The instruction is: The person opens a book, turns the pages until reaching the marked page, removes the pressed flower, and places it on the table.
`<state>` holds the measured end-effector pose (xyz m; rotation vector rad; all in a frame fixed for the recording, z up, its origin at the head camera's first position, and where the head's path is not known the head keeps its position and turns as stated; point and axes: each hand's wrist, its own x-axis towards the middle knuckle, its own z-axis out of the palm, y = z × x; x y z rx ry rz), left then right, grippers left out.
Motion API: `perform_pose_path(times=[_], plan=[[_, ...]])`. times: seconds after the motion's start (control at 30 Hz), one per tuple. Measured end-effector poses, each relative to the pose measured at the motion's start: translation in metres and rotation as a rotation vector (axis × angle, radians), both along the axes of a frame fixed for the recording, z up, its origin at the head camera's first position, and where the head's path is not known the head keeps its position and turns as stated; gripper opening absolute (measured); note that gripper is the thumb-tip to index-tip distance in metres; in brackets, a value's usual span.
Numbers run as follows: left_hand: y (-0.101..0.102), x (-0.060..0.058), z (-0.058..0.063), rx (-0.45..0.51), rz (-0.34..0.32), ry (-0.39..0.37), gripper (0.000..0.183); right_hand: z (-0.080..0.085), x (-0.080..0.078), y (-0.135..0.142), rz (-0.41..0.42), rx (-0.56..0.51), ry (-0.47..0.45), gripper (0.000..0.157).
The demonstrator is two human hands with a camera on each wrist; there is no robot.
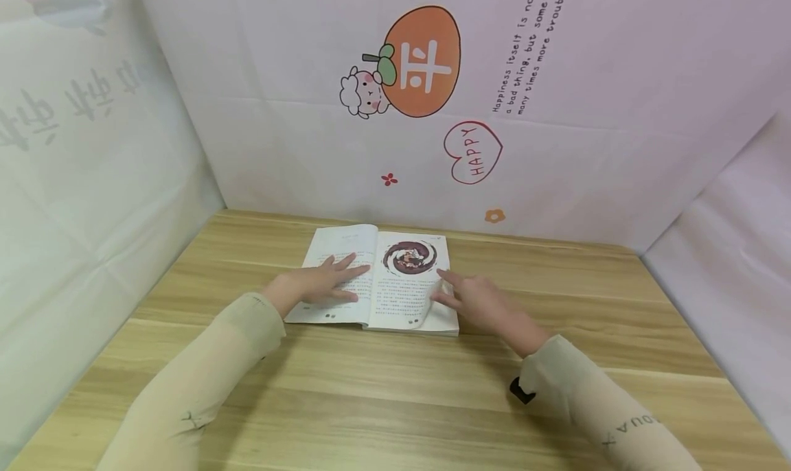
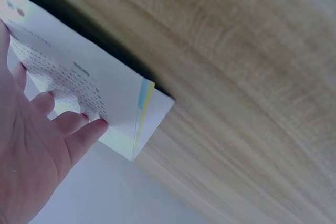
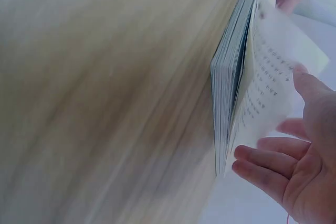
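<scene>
An open book lies on the table, printed text on both sides and a dark swirling picture on its right page. My left hand rests on the left page with fingers spread; in the left wrist view, the left hand has its fingertips on the printed text. At the book's right edge my right hand pinches a page whose lower corner curls up. The right wrist view shows that lifted page bending away from the page block, with the thumb of the right hand against it.
The wood-grain table extends around the book. Behind it rises a white printed sheet with cartoon figures and lettering, and pale sheets hang at left and right. A black object sits at the right sleeve cuff.
</scene>
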<state>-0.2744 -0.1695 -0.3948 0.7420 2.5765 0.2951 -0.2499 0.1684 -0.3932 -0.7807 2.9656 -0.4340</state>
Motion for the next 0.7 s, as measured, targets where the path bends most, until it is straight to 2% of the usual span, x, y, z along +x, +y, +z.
perform_pose_path(times=[0.13,0.37,0.7], plan=[[0.0,0.002,0.002,0.001,0.0,-0.024,0.076,-0.002,0.002,-0.006,0.035,-0.066,-0.022,0.072],[0.0,0.001,0.002,0.011,0.003,-0.045,0.077,-0.003,0.007,-0.017,0.154,-0.167,-0.09,0.075],[-0.002,-0.001,0.0,0.061,0.0,0.022,0.074,-0.007,0.009,-0.035,0.284,-0.204,-0.174,0.069]])
